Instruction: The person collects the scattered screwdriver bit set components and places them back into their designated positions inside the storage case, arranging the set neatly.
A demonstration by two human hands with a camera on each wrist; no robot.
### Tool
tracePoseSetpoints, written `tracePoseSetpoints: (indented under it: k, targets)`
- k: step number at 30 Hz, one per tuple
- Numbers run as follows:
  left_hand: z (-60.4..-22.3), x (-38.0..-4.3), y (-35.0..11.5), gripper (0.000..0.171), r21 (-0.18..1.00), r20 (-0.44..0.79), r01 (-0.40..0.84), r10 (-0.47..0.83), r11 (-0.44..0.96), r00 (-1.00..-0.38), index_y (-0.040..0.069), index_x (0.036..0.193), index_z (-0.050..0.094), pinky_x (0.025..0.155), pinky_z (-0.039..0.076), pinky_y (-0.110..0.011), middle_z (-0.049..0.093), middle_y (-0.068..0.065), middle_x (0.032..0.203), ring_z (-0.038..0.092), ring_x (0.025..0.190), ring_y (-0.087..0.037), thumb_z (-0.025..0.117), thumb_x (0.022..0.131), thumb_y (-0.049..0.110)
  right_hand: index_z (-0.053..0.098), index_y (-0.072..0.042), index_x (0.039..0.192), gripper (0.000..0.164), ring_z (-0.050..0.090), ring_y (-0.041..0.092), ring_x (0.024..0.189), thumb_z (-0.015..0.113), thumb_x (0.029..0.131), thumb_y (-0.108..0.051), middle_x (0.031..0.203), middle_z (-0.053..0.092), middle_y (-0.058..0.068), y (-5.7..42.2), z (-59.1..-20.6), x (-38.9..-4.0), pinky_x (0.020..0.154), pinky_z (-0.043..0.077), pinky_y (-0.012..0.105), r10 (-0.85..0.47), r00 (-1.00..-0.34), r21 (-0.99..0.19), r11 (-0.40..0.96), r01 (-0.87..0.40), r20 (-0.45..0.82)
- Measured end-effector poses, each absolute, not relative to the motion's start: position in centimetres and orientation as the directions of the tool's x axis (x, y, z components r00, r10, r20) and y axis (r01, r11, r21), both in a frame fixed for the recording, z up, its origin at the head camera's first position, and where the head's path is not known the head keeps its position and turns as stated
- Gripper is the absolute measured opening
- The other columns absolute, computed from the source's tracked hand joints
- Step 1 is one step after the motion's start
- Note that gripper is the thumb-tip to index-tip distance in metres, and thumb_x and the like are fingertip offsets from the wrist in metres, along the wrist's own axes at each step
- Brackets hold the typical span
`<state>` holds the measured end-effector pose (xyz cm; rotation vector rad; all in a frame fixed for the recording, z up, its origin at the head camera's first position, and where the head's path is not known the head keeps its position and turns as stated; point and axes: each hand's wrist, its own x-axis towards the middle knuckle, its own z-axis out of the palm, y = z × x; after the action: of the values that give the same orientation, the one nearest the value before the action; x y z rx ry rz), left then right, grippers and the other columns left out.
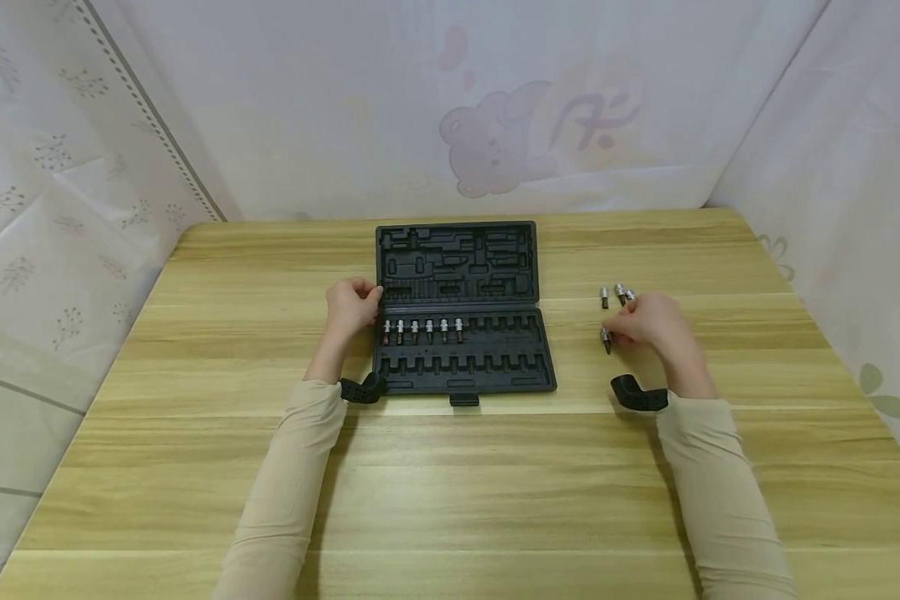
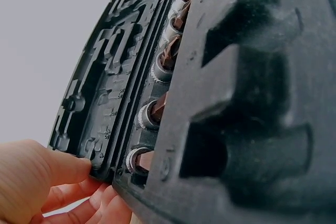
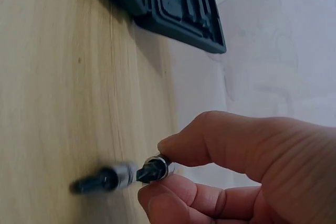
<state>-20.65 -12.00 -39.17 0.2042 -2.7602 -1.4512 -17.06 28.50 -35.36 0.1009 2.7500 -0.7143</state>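
Observation:
An open black plastic case point(image 1: 465, 385) lies on the table, several bit sockets point(image 1: 430, 327) with silver collars standing in a row in its near half. My left hand point(image 1: 354, 307) grips the case's left edge by the hinge; the left wrist view shows the thumb point(image 2: 71, 167) on top and fingers below. Right of the case, my right hand point(image 1: 648, 321) pinches a bit socket point(image 3: 153, 170) between thumb and fingertips. Close beside it is a second, blurred bit socket point(image 3: 118, 177); whether it touches the table I cannot tell.
Beyond my right hand, a few loose bit sockets point(image 1: 604, 297) lie on the wooden table point(image 1: 480, 483). The case's lid point(image 1: 457, 258) is folded back, with moulded recesses. A pale printed cloth point(image 1: 330, 108) hangs behind the table.

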Motion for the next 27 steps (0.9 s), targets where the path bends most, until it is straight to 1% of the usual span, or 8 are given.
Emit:
tracePoseSetpoints:
  k: [2,5,9,15,16,19,25,27]
  targets:
    - [-39.2,-20.6,-12.0,0.020,0.822,-0.046,-0.107,-0.122,0.560,-0.991,-0.006,0.090,0.065,0.050,0.051,-0.023,0.060,-0.015,0.081,0.054,0.055,-0.013,0.056,0.093,0.012,0.059,-0.007,0.056,0.032,0.044,0.013,0.051,0.061,0.083,-0.024,0.051,0.054,-0.001,28.2,-35.3,-17.2,0.051,0.036,0.027,-0.012,-0.954,-0.473,0.870,0.138,-0.300]
    - [-39.2,-20.6,-12.0,0.020,0.822,-0.047,-0.108,-0.121,0.560,-0.991,-0.006,0.090,0.065,0.050,0.052,-0.023,0.060,-0.015,0.082,0.055,0.056,-0.013,0.056,0.093,0.012,0.059,-0.007,0.057,0.030,0.046,0.014,0.052,0.061,0.082,-0.023,0.052,0.055,-0.001,27.5,-35.3,-17.4,0.050,0.037,0.027,-0.010,-0.951,-0.484,0.862,0.147,-0.308]
    - [-39.2,-20.6,-12.0,0.020,0.821,-0.053,-0.114,-0.123,0.560,-0.991,-0.006,0.091,0.065,0.050,0.052,-0.023,0.060,-0.015,0.082,0.055,0.057,-0.014,0.056,0.093,0.012,0.059,-0.007,0.056,0.029,0.048,0.014,0.052,0.060,0.081,-0.020,0.051,0.056,-0.001,26.6,-35.3,-17.6,0.053,0.038,0.026,-0.018,-0.954,-0.487,0.863,0.137,-0.300]
    - [-39.2,-20.7,-12.0,0.021,0.816,-0.066,-0.126,-0.125,0.564,-0.990,-0.005,0.093,0.065,0.051,0.051,-0.023,0.059,-0.014,0.083,0.055,0.059,-0.015,0.056,0.094,0.014,0.057,-0.008,0.053,0.032,0.042,0.011,0.047,0.058,0.082,-0.019,0.048,0.053,-0.001,25.1,-35.2,-17.9,0.050,0.034,0.025,-0.039,-0.947,-0.503,0.854,0.133,-0.318]
    - [-39.3,-20.7,-12.0,0.021,0.816,-0.068,-0.127,-0.125,0.564,-0.990,-0.005,0.093,0.065,0.051,0.051,-0.023,0.059,-0.014,0.084,0.055,0.059,-0.015,0.056,0.094,0.014,0.057,-0.007,0.053,0.032,0.041,0.011,0.046,0.058,0.083,-0.019,0.047,0.052,-0.001,24.9,-35.2,-18.0,0.049,0.033,0.026,-0.045,-0.946,-0.507,0.852,0.132,-0.320]
    - [-39.3,-20.7,-12.0,0.021,0.819,-0.072,-0.130,-0.124,0.559,-0.990,-0.005,0.093,0.065,0.052,0.052,-0.023,0.059,-0.014,0.084,0.055,0.061,-0.016,0.056,0.094,0.014,0.060,-0.005,0.058,0.030,0.044,0.012,0.046,0.058,0.083,-0.020,0.049,0.054,0.000,24.1,-35.0,-18.1,0.050,0.034,0.026,-0.055,-0.949,-0.506,0.855,0.117,-0.312]
    - [-39.3,-20.7,-12.0,0.021,0.820,-0.073,-0.129,-0.123,0.557,-0.990,-0.005,0.093,0.064,0.052,0.051,-0.022,0.058,-0.014,0.084,0.055,0.062,-0.016,0.056,0.094,0.014,0.061,-0.001,0.067,0.025,0.045,0.012,0.049,0.059,0.084,-0.020,0.052,0.054,0.000,22.4,-34.8,-18.3,0.049,0.038,0.026,-0.075,-0.948,-0.518,0.849,0.103,-0.310]
    - [-39.3,-20.7,-12.0,0.021,0.822,-0.071,-0.129,-0.125,0.555,-0.990,-0.005,0.092,0.064,0.051,0.051,-0.022,0.058,-0.013,0.083,0.054,0.061,-0.016,0.056,0.094,0.014,0.064,-0.001,0.068,0.026,0.047,0.012,0.050,0.060,0.084,-0.020,0.053,0.056,-0.001,21.8,-34.8,-18.4,0.052,0.039,0.026,-0.087,-0.954,-0.507,0.858,0.075,-0.288]
